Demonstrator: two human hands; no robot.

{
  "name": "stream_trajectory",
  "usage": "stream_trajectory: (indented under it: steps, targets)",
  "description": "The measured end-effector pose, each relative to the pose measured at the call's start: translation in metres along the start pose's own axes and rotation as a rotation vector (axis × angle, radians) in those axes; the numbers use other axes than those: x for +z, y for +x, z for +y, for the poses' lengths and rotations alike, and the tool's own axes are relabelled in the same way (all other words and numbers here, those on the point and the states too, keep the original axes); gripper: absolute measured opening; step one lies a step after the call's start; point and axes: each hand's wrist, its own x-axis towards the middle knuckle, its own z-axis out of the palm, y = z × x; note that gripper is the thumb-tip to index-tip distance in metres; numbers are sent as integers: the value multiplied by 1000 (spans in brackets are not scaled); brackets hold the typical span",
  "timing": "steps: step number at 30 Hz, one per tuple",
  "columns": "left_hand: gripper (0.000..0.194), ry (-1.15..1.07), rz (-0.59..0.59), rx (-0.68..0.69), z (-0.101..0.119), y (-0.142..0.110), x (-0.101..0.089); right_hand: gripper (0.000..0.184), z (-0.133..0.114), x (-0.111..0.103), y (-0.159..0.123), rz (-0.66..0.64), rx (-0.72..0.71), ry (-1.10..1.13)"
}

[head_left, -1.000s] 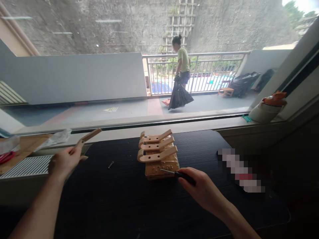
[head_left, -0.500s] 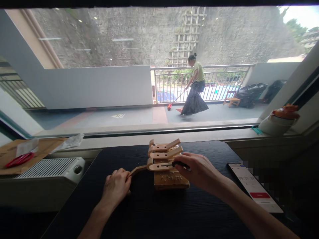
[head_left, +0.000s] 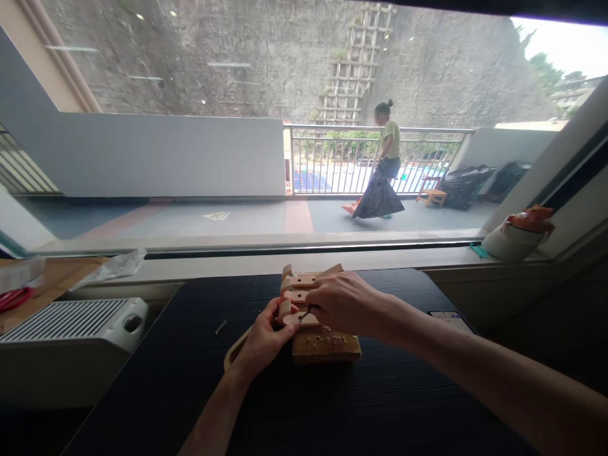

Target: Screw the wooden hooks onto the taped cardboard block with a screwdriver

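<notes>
A wooden rack (head_left: 323, 345) with three hook-shaped wooden pegs (head_left: 297, 282) on top sits on the black table (head_left: 285, 405). My right hand (head_left: 342, 301) is closed over the pegs and grips a thin screwdriver (head_left: 304, 315), its tip at the nearest peg. My left hand (head_left: 263, 339) is closed on a loose wooden hook (head_left: 236, 348) and presses against the rack's left side. A small screw (head_left: 221, 327) lies on the table to the left.
A white heater (head_left: 66, 326) stands at the left, with cardboard and a plastic bag (head_left: 114, 267) behind it. A phone (head_left: 449, 316) lies to the right. A white pot (head_left: 515, 234) sits on the sill. Outside the window a person (head_left: 387, 152) walks with a black bag.
My left hand slid right with the loose hook up against the rack. My right hand moved up onto the pegs with the screwdriver. The person outside moved right.
</notes>
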Motion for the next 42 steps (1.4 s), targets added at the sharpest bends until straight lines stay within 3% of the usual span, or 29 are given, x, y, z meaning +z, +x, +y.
stream_trajectory:
  steps: [7, 12, 16, 22, 28, 31, 33, 36, 39, 42]
  targets:
    - [28, -3, -12, 52, -9, 2, -2, 20, -1, -11, 3, -114, -5, 27]
    - [43, -4, 24, 27, -11, 4, 3, 17, -10, -22, 26, -209, -40, 5]
    - [48, 5, 41, 13, -13, 3, 4, 15, -7, -21, 44, -309, 52, 34]
    - [37, 79, 47, 102, -15, 2, 6, 28, 10, -10, 41, -289, 270, 109]
    - [57, 103, 48, 105, -9, -5, 0, 34, 14, -17, 9, -185, 351, 219]
    - [52, 417, 226, 134, -14, -10, -20, 37, 14, -13, -25, -80, 376, 282]
    - [47, 740, 310, 122, -22, -13, -36, 36, 12, -2, -49, 4, 408, 456]
    - [45, 1070, 277, -69, -34, -13, -51, 33, 5, 24, -76, 169, 492, 718]
    - [34, 1110, 229, -151, -41, -12, -52, 33, -6, 51, -91, 269, 575, 942]
    - [30, 1086, 211, -195, -43, -12, -51, 36, -16, 68, -100, 284, 631, 1138]
